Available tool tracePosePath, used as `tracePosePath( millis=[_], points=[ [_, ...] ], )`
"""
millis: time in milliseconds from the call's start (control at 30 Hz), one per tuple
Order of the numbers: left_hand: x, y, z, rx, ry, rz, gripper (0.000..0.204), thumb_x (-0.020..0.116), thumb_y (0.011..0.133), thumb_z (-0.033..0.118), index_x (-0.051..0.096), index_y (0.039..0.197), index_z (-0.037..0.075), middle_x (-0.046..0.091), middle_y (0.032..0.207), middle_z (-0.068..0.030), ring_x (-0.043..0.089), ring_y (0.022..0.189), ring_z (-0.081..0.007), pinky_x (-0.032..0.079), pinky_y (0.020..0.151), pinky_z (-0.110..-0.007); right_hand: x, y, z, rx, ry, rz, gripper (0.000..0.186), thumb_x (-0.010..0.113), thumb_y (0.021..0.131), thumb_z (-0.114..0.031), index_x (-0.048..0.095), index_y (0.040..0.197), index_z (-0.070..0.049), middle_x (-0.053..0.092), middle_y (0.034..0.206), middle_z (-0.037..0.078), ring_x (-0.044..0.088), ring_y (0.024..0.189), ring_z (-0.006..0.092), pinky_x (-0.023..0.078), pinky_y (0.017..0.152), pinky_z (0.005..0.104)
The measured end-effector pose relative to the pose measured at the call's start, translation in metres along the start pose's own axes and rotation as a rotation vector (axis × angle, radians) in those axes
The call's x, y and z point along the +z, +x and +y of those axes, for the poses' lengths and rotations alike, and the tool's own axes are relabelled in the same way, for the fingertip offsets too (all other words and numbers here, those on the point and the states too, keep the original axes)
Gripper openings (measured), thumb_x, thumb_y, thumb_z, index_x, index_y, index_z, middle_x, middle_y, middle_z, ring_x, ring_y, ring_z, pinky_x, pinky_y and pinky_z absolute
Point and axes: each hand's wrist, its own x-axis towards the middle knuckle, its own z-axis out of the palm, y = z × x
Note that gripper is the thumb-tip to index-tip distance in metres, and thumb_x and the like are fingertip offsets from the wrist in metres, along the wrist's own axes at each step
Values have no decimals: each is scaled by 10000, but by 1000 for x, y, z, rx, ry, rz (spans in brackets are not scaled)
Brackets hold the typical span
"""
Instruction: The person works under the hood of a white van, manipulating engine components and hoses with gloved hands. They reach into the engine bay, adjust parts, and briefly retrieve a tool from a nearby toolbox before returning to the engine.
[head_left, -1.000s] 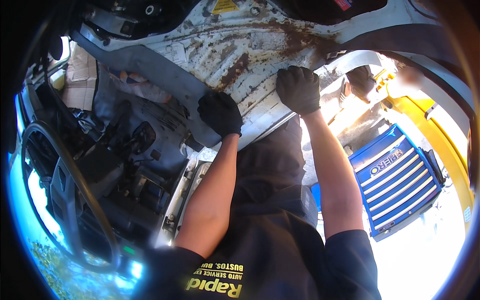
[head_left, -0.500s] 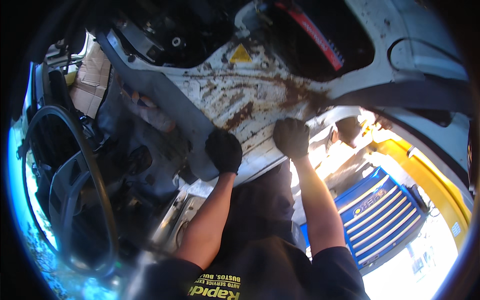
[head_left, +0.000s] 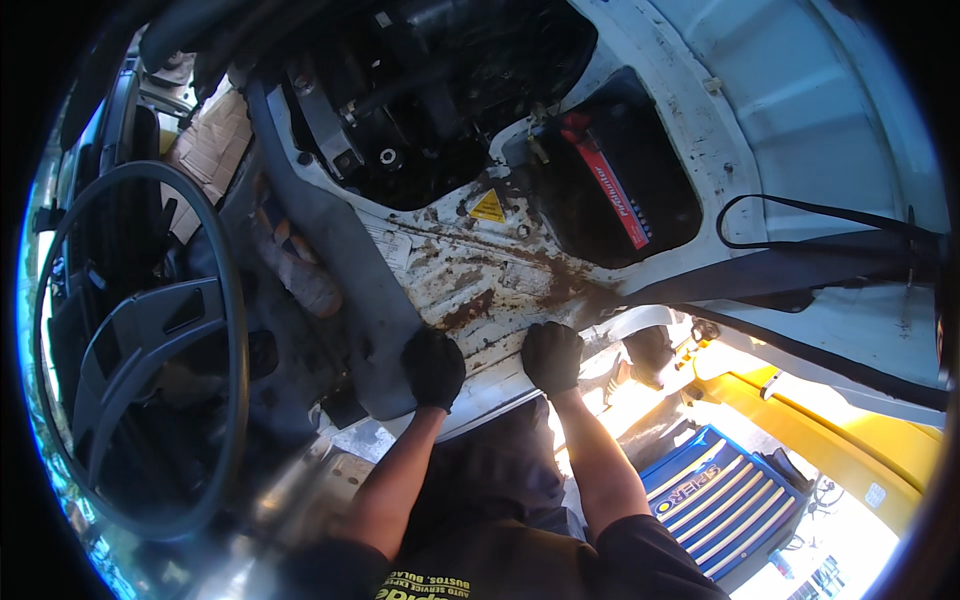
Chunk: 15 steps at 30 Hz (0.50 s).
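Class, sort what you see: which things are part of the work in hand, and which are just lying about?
At the hands:
- left gloved hand, at the grey covering's edge
- right gloved hand, on the rust-stained white panel

Around them:
- steering wheel
- cardboard
- blue drawer cabinet
- yellow bodywork

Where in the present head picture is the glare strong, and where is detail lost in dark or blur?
Head view: glare whitens the ground beside the blue tool chest; the upper machinery opening is mostly dark; the black-gloved left hand and right hand show little detail; haze and blur soften the lower left near the steering wheel.
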Motion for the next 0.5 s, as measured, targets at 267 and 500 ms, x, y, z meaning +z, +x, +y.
tracePosePath(
  millis=[267, 500],
  points=[
    [6, 65, -65, 36, 62, 191, 202, 714, 959, 203, 721, 1086, 47, 729, 1124, -197, 669, 1133, -400, 510, 1029, -518, -21, 26, -17, 43, 107, 48, 160, 694, 935, -279, 659, 1029, -154, 640, 997, 88, 633, 976, 341, 486, 803, 514],
    [-1, 219, -42, 495, -188, 106, 292, 712, 967, 206, 710, 1224, 67, 670, 1322, -204, 632, 1223, -424, 495, 1054, -545, -12, 197, -39, -88, 251, 347, 258, 644, 1007, -267, 681, 1202, -103, 667, 1201, 158, 635, 1128, 406, 496, 971, 563]
  ],
)
